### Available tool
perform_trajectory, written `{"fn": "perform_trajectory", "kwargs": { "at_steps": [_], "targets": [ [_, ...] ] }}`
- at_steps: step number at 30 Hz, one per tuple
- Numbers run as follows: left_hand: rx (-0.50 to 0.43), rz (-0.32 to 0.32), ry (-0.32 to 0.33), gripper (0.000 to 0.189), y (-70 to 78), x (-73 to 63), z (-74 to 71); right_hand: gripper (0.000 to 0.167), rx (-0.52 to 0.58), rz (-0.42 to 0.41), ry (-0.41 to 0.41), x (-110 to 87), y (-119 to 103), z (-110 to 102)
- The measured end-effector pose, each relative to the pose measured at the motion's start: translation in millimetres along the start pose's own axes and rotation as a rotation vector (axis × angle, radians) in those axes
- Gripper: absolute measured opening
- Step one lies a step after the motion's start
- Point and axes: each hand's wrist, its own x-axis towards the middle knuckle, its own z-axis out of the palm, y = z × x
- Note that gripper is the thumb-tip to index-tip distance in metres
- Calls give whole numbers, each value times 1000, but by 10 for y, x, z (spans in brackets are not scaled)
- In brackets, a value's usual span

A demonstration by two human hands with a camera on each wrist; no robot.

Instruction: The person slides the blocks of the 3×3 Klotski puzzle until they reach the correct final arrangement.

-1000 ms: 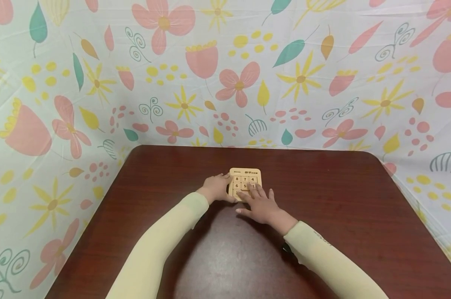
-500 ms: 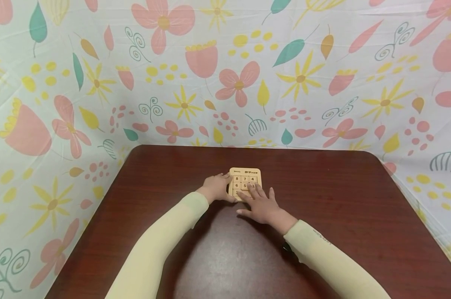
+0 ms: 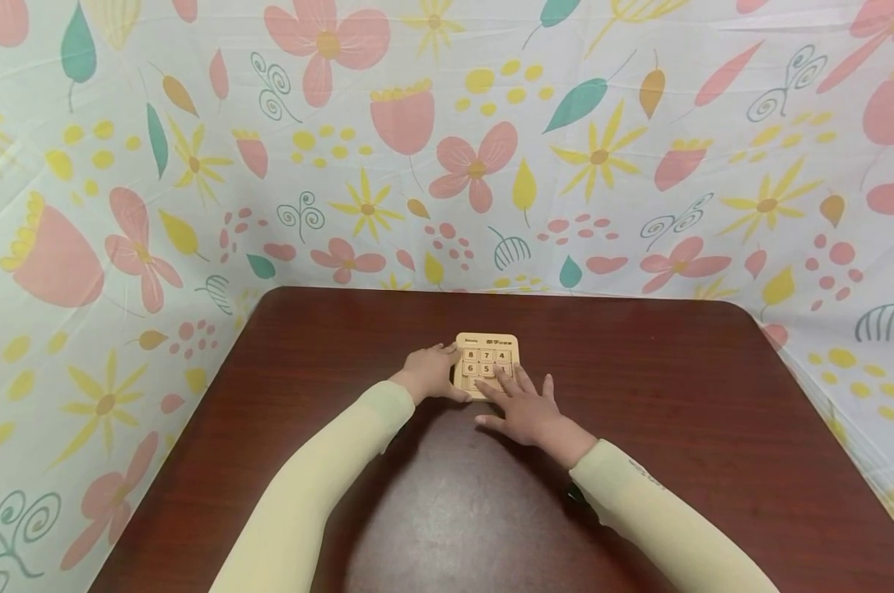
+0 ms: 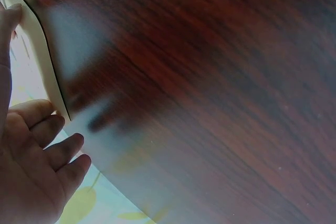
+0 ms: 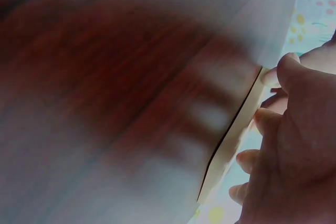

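Observation:
A pale wooden number slide puzzle (image 3: 471,339) lies flat on the dark red-brown table. Its upper rows read 8, 7, 4 and 6, 5, then a 1 partly covered. My left hand (image 3: 430,372) holds the puzzle at its left side, with the thumb by the near corner and a forefinger by the far part of that edge. Over the lower right tiles my right hand (image 3: 527,412) spreads its fingers, fingertips on the bottom and middle rows. They hide much of the bottom row. In the right wrist view the puzzle's side edge (image 5: 231,142) runs beside the fingers.
The wooden table (image 3: 640,387) reaches back to a white cloth (image 3: 417,189) printed with pink, yellow and green flowers. That cloth hangs behind the table and along its left side. A shiny light patch lies on the table's near part.
My right hand has shifted slightly right, its forefinger sliding along the bottom row. The tile at the bottom left no longer shows in its corner. My left hand keeps its place.

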Motion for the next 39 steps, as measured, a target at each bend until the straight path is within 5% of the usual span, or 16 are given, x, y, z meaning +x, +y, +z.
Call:
{"fn": "perform_trajectory", "kwargs": {
  "at_steps": [39],
  "targets": [
    [-1,-5,-6,99,13,-18,-31,66,1,11,23,-71,160,17]
  ]
}}
